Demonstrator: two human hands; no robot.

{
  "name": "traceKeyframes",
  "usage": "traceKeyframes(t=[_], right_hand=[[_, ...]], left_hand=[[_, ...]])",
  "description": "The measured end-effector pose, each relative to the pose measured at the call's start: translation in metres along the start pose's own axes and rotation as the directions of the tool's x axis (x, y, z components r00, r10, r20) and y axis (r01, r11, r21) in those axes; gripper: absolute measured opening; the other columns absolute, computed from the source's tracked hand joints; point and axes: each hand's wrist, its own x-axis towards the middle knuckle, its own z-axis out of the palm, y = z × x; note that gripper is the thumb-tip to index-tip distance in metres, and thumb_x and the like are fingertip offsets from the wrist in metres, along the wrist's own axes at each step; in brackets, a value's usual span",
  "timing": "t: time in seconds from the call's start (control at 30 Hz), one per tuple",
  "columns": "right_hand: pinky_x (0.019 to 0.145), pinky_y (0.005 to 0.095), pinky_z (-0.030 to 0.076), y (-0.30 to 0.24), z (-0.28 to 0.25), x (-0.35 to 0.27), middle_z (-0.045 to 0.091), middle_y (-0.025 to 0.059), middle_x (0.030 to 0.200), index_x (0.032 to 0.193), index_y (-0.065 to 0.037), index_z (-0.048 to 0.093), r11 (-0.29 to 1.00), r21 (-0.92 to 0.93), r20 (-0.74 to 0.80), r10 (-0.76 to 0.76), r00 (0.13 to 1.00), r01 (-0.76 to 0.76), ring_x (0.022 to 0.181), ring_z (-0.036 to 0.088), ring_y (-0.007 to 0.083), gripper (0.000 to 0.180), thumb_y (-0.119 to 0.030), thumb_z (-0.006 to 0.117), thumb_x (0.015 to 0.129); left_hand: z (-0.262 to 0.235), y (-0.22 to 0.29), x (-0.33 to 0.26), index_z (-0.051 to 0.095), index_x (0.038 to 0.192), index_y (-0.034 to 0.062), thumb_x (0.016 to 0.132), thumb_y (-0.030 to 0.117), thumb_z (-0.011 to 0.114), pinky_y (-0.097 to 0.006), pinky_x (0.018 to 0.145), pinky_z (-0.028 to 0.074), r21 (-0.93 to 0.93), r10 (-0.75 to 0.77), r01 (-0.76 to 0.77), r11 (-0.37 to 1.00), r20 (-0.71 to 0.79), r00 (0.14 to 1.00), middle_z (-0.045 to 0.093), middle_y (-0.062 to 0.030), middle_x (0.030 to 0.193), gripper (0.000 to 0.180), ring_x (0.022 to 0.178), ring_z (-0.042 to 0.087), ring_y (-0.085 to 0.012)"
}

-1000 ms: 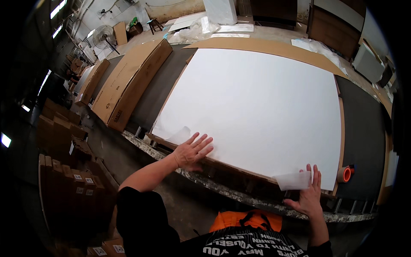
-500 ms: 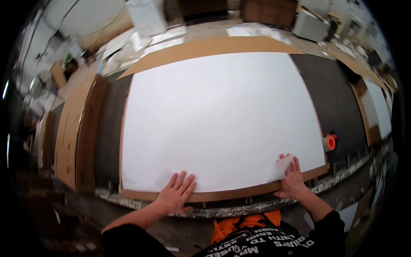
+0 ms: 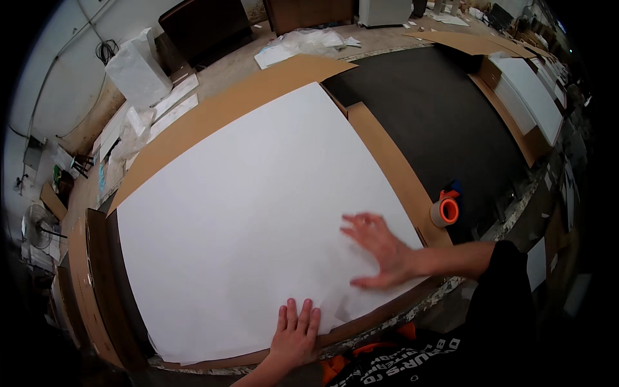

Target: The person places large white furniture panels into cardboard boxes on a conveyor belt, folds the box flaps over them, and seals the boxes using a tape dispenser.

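A large white sheet (image 3: 251, 200) lies flat over brown cardboard (image 3: 387, 151), whose flaps show beyond its far and right edges. My left hand (image 3: 297, 332) rests on the sheet's near edge, fingers stretched out and holding nothing. Over the right part of the sheet is my right hand (image 3: 383, 251), slightly smeared by motion, its thumb and fingers spread apart with nothing between them. A small translucent piece (image 3: 338, 309) shows at the near edge between both hands. Right of the sheet sits an orange and blue tape dispenser (image 3: 446, 209) with a tan roll.
The cardboard lies on a dark, long work surface (image 3: 438, 109) with a worn pale edge. Folded cardboard (image 3: 97, 284) stands at the left, and another carton with white panels (image 3: 529, 97) at the far right. Plastic wrap (image 3: 309, 42) and a wrapped white block (image 3: 138, 71) lie beyond.
My view has turned toward the right. My right hand has left the sheet's near right edge and come inward over it, fingers spread. My left hand still lies at the near edge.
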Motion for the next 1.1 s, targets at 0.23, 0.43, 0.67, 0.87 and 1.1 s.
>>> traceKeyframes(t=[0.23,0.43,0.67,0.87,1.1], right_hand=[[0.098,0.0459,0.042,0.371,-0.145,0.207,0.045,0.0194,0.14,0.143,-0.002,0.036,0.513,0.744,-0.419,0.857,0.3,-0.429,0.123,0.045,0.034,0.088,-0.061,0.062,0.084],[0.07,0.041,0.054,0.445,-0.128,0.273,0.064,0.011,0.099,0.116,0.0,0.058,0.189,0.978,-0.121,0.86,0.496,-0.09,0.084,0.065,0.0245,0.05,-0.043,0.065,0.091],[0.069,0.0408,0.051,0.364,-0.174,0.318,0.065,0.0245,0.072,0.08,0.005,0.068,0.93,0.086,-0.547,0.345,0.763,-0.358,0.071,0.067,0.0346,0.035,-0.028,0.056,0.084],[0.05,0.0438,0.045,0.293,-0.127,0.235,0.056,0.0213,0.061,0.067,-0.001,0.057,0.963,-0.224,-0.757,-0.073,0.649,-0.153,0.058,0.059,0.0403,0.032,-0.02,0.06,0.093],[0.065,0.046,0.051,0.314,-0.053,0.137,0.065,0.0185,0.078,0.081,-0.009,0.069,0.813,-0.299,-0.561,0.274,0.782,-0.5,0.075,0.064,0.0403,0.022,-0.024,0.056,0.091]], left_hand=[[0.004,0.003,-0.012,0.052,0.134,0.009,0.074,0.033,0.058,-0.058,0.109,0.03,-0.019,-0.066,0.065,0.998,-0.093,0.993,0.049,-0.0167,0.141,0.065,0.128,0.043,-0.0479],[0.009,0.008,-0.016,0.042,0.141,0.0037,0.085,0.054,0.056,-0.064,0.106,0.031,-0.01,-0.01,0.01,1.0,0.0,1.0,0.037,-0.0194,0.15,0.077,0.131,0.038,-0.0511],[0.0,0.014,-0.008,0.052,0.135,0.0104,0.085,0.031,0.046,-0.052,0.113,0.027,-0.006,-0.128,0.128,0.992,-0.089,0.988,0.052,-0.0124,0.14,0.055,0.129,0.046,-0.0434],[-0.006,0.012,-0.008,0.048,0.139,0.0083,0.074,0.039,0.057,-0.053,0.112,0.027,-0.037,-0.121,0.118,0.992,-0.076,0.99,0.046,-0.0144,0.146,0.073,0.131,0.043,-0.0453],[-0.004,-0.01,-0.012,0.036,0.145,0.0037,0.053,0.043,0.077,-0.059,0.111,0.026,-0.034,-0.032,0.031,0.999,-0.035,0.999,0.034,-0.0236,0.15,0.108,0.136,0.031,-0.0526]])
